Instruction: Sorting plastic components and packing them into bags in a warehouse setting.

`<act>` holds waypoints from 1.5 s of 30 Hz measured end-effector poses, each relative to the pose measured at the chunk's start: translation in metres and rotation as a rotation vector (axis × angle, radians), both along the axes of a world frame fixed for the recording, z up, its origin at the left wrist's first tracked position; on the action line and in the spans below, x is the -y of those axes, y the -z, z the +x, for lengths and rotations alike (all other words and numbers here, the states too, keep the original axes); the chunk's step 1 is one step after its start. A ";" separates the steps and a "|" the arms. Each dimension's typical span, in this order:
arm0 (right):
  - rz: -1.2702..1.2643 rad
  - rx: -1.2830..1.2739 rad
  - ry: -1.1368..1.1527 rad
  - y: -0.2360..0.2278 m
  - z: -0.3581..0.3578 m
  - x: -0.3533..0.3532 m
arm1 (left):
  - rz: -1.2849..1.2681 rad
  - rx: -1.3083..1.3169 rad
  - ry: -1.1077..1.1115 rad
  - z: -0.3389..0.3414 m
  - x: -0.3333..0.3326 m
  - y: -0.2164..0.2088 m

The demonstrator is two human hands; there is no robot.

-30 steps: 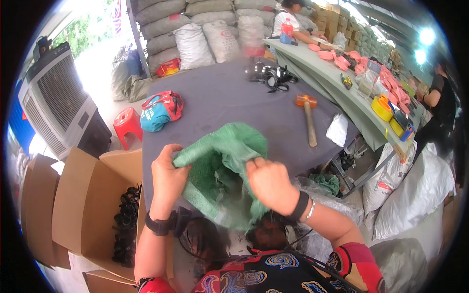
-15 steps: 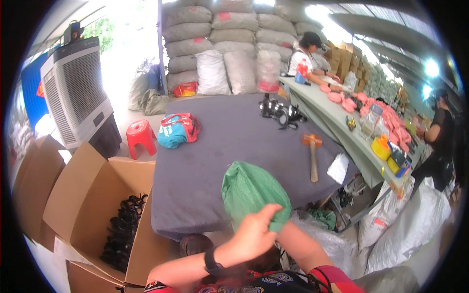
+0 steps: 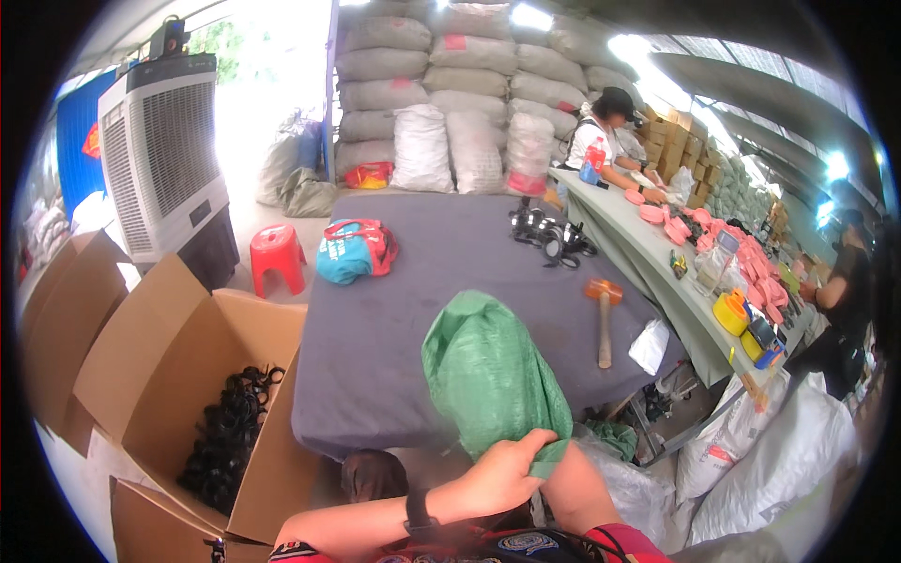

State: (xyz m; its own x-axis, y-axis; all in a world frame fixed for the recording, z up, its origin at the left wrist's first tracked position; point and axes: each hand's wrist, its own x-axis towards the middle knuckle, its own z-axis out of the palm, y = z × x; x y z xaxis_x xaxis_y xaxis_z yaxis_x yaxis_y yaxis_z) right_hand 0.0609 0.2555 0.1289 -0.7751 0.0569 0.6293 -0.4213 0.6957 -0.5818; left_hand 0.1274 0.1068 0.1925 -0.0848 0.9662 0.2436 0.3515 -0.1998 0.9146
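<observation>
A green woven bag (image 3: 493, 371) is drawn over my right hand and wrist, above the near edge of the cloth-covered table (image 3: 375, 375). My left hand (image 3: 511, 472), with a black band on its wrist, is closed on the bag's open rim, next to my right forearm (image 3: 577, 483). My right hand is inside the bag, so its fingers are hidden. Beyond the bag, a mallet with an orange head (image 3: 605, 298) and wooden handle lies on the table. Black and shiny ring-shaped parts (image 3: 554, 236) are heaped at the far right corner.
An open carton (image 3: 169, 347) of black rings (image 3: 230, 436) stands at left, near a red stool (image 3: 278, 260) and an air cooler (image 3: 169, 150). A blue-and-red bag (image 3: 357, 249) lies on the table. Two people work at the side table (image 3: 619, 230) with pink pieces. Stuffed sacks (image 3: 732, 436) stand at right.
My left hand has drawn the bag's rim toward me along my right forearm, and more of the green bag shows stretched out. The whole view has shifted slightly.
</observation>
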 end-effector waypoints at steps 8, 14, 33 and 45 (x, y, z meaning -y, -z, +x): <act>0.050 0.067 -0.056 0.015 -0.005 0.024 | 0.125 0.025 0.051 -0.010 0.007 -0.004; 0.082 0.089 -0.051 0.018 -0.004 0.023 | 0.704 -0.476 -0.524 -0.044 0.050 -0.021; 0.173 0.186 -0.051 0.035 -0.001 0.042 | 0.087 -0.469 -0.648 -0.107 0.020 0.070; 0.122 0.202 0.025 0.056 0.005 0.054 | 0.454 -0.422 -0.691 -0.068 0.059 -0.036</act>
